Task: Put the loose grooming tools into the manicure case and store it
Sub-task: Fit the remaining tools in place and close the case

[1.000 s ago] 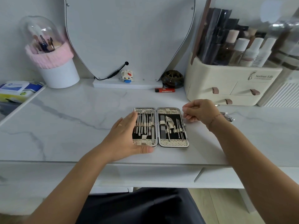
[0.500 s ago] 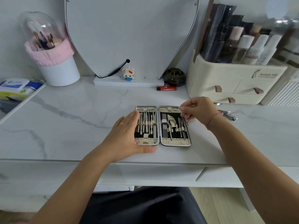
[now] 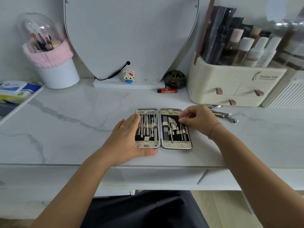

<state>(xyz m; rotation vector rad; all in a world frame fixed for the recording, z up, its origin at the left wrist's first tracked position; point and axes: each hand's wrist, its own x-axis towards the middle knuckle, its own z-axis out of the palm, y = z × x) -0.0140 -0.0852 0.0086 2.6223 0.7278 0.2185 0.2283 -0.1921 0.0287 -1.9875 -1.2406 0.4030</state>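
The manicure case (image 3: 176,144) was held flat under the left hand (image 3: 126,137), grip released. A thin tool (image 3: 183,129) inside it was pinched by the right hand (image 3: 197,120). It was judged stiff and slippery, best taken mid-shaft.

Left hand (image 3: 126,139) presses open manicure case (image 3: 176,143), right hand (image 3: 197,120) curled over it

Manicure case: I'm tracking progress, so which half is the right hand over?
The right half, beside the loose tools; the right hand is curled over its upper right corner. The left hand lies flat on the left half.
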